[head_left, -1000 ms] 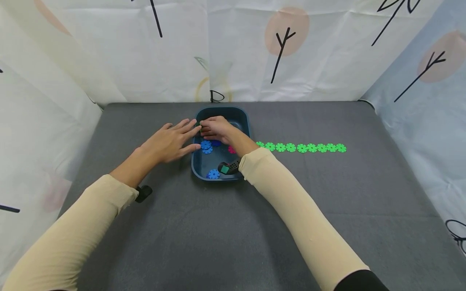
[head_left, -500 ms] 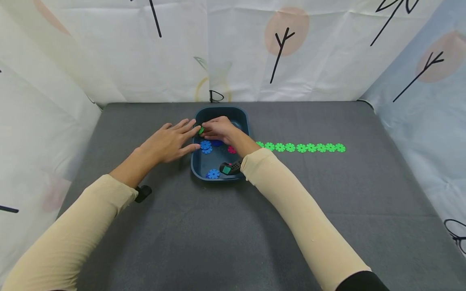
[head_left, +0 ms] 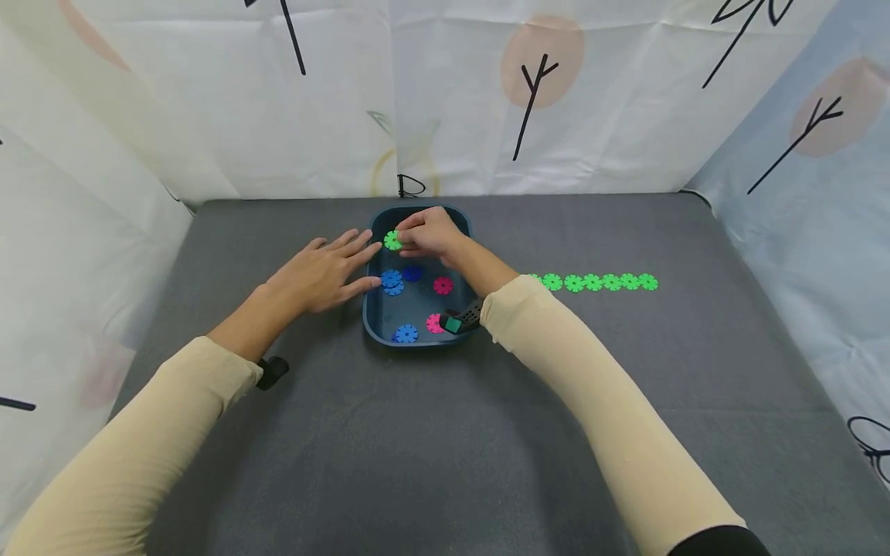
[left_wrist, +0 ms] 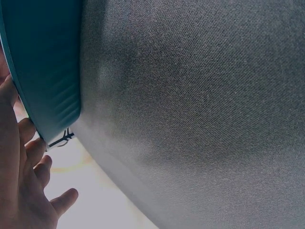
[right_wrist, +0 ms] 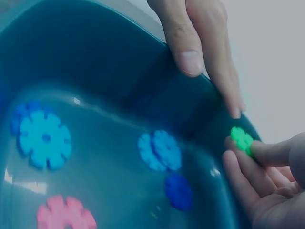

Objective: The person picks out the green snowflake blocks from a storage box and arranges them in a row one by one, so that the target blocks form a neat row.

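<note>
Between thumb and fingers my right hand (head_left: 433, 234) pinches a green notched disc (head_left: 392, 240), over the far part of the blue tray (head_left: 370, 328). The right wrist view shows the same green disc (right_wrist: 242, 139) at the fingertips, close to the tray wall. My left hand (head_left: 316, 274) lies with straight, spread fingers at the tray's left rim, fingertips touching it. In the tray lie blue discs (head_left: 392, 283), a dark blue disc (head_left: 412, 273), a red-pink disc (head_left: 443, 286), another blue disc (head_left: 406, 333) and a pink disc (head_left: 434, 323), partly behind the right wrist's band.
A straight row of green discs (head_left: 592, 283) runs across the grey tabletop (head_left: 417, 448) to the right of the tray; my right forearm hides its near end. A white printed cloth (head_left: 459, 93) stands behind the table and along its sides.
My right hand has lifted and shifted slightly right, with the green disc now plainly seen in its fingers. More of the pink discs shows. The left hand has stayed in place.
</note>
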Action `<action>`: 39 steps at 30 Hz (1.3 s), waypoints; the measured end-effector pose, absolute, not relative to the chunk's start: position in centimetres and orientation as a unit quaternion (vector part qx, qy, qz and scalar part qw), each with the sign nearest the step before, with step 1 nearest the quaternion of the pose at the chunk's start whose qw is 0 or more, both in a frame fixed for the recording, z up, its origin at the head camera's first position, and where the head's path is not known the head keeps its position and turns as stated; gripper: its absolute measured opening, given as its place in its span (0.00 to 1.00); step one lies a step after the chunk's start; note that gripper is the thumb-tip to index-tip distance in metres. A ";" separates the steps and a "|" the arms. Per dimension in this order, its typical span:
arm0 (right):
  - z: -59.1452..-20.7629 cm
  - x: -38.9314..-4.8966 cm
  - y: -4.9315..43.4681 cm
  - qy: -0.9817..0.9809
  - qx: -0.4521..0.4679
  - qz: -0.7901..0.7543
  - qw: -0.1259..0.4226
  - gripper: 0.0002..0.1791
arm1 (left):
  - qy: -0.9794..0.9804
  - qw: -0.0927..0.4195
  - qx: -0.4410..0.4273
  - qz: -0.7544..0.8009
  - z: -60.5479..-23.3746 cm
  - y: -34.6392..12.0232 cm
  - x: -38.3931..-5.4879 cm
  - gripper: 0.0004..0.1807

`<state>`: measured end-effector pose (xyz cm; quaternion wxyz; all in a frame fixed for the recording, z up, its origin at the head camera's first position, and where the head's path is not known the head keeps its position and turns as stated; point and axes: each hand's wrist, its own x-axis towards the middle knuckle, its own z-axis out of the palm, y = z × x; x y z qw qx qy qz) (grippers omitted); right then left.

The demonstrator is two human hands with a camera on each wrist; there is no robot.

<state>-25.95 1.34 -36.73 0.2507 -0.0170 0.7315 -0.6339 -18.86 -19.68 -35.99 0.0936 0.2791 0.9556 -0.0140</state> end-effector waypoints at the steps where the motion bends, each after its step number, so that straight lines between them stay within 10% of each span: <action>1: -36.4 -25.9 1.7 0.735 -0.024 -0.631 0.246 0.14 | 0.956 0.094 0.279 -0.015 -36.0 -19.6 -18.9 0.40; 39: -36.8 -19.0 31.4 0.780 0.017 -0.620 0.084 0.10 | 0.954 0.086 0.286 -0.005 -36.1 -19.4 -18.9 0.40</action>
